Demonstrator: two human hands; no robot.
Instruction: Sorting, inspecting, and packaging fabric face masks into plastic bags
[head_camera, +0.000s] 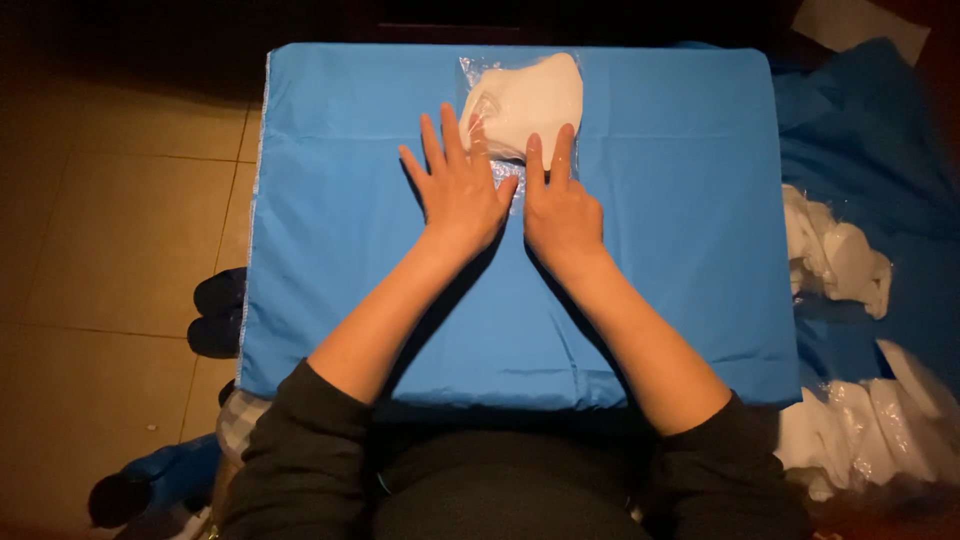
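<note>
- My left hand (458, 190) lies flat on the blue cloth (330, 240), fingers spread and released, gripping nothing; its fingertips reach the near edge of the clear plastic bag (505, 170).
- My right hand (560, 205) lies flat just beside it, fingers straight and close together, also released; its two longest fingertips rest on the bag's lower edge.
- The bag lies at the far middle of the cloth, partly under my fingertips. It holds one folded white piece (530, 100); I cannot tell what kind of piece it is.
- Nothing lies between my hands and the bag, and nothing covers the bag from above.
- The cloth covers a rectangular surface in front of me, with soft creases running across it.
- To my right, off the cloth, a heap of white pieces (835, 255) lies on a darker blue sheet (870, 150); nearer me is a second heap, some of it in shiny clear plastic (880, 420). I cannot count the pieces in either heap.
- To my left, on the tiled floor (110, 250), two dark shoes (215, 310) stand close against the cloth's edge.
- Near my left knee lies a blue and black bundle (150, 485), too dim to make out.
- Counted: two hands, one bag on the cloth, one white piece in it, two heaps, two shoes.
</note>
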